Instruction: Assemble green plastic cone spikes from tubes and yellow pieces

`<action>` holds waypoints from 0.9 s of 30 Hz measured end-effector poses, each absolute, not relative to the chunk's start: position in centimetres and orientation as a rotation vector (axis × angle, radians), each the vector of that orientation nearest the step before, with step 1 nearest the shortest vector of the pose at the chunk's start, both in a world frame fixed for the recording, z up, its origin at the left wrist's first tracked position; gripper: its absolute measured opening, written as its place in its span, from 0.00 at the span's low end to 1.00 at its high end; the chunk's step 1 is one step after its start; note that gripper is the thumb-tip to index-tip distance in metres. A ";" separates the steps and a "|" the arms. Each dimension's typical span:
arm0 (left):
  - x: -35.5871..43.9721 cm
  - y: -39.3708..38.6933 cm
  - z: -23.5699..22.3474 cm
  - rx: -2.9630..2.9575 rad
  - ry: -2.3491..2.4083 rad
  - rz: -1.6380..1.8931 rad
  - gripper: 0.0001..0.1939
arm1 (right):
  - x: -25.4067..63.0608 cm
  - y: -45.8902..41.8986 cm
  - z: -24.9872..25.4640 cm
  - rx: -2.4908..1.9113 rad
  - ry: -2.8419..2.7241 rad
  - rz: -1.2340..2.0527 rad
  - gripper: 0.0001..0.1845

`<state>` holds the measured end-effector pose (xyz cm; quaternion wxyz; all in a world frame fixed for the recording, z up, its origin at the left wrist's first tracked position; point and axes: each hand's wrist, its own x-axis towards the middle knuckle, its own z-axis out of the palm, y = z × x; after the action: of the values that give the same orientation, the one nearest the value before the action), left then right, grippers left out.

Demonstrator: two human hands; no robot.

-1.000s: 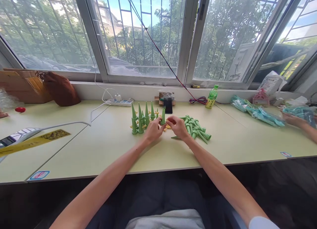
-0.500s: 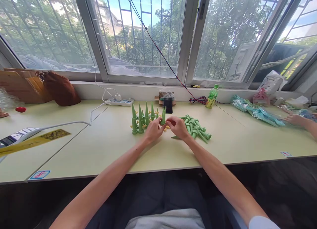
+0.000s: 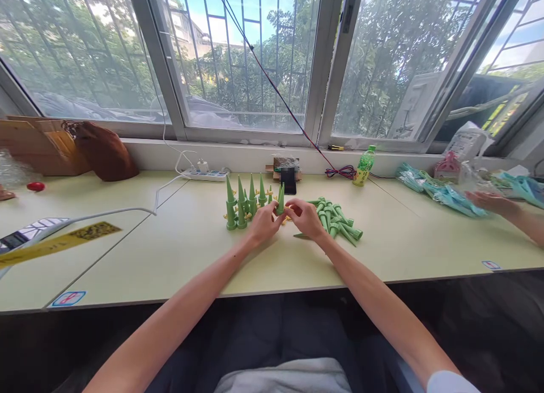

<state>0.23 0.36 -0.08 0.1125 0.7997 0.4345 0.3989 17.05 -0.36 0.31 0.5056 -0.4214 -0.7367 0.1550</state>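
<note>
My left hand (image 3: pixel 263 223) is closed round the lower part of a green plant-watering spike (image 3: pixel 281 199), which points upward. Against the side of that spike, my right hand (image 3: pixel 306 218) is closed in a pinch, apparently on a small yellow valve mostly hidden by the fingertips. Several green spikes (image 3: pixel 241 203) stand upright in rows to the left, with small yellow valves sticking out of their sides. Right of my right hand lies a heap of loose green spikes (image 3: pixel 334 217). More small yellow valves (image 3: pixel 287 220) lie on the table between my hands, partly covered.
Behind the hands lie a black phone (image 3: pixel 288 180) and a small cardboard box (image 3: pixel 278 163). A green bottle (image 3: pixel 364 166) stands at the back right. A white cable (image 3: pixel 127 210) and power strip (image 3: pixel 206 174) are left. Another person's hand (image 3: pixel 488 201) is among blue plastic bags (image 3: pixel 450 199).
My hands and the held spike stay almost in place. At the far right, the other person's hand has moved left, and a blue bag shows behind it.
</note>
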 end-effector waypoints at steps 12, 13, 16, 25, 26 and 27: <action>0.2 0.3 0.0 2.363 1.268 1.164 0.14 | 17.1 -0.3 0.2 -1.018 -1.791 0.380 0.10; 0.2 0.3 0.0 2.362 1.264 1.167 0.14 | 17.1 -0.2 0.2 -1.020 -1.791 0.381 0.10; 0.2 0.3 0.0 2.356 1.247 1.180 0.14 | 17.1 -0.3 0.2 -1.035 -1.792 0.375 0.11; 0.2 0.5 -0.4 2.386 1.203 1.215 0.19 | 17.1 -0.3 0.2 -1.029 -1.776 0.384 0.10; 0.2 0.6 -0.4 2.394 1.202 1.217 0.20 | 17.1 -0.3 0.3 -1.028 -1.777 0.384 0.10; 0.2 0.6 -0.5 2.404 1.201 1.218 0.21 | 17.1 -0.4 0.3 -1.030 -1.777 0.383 0.10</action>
<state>0.18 0.58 -0.47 0.0955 0.8112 0.4051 0.4109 17.12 -0.37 0.30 0.5021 -0.4262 -0.7356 0.1585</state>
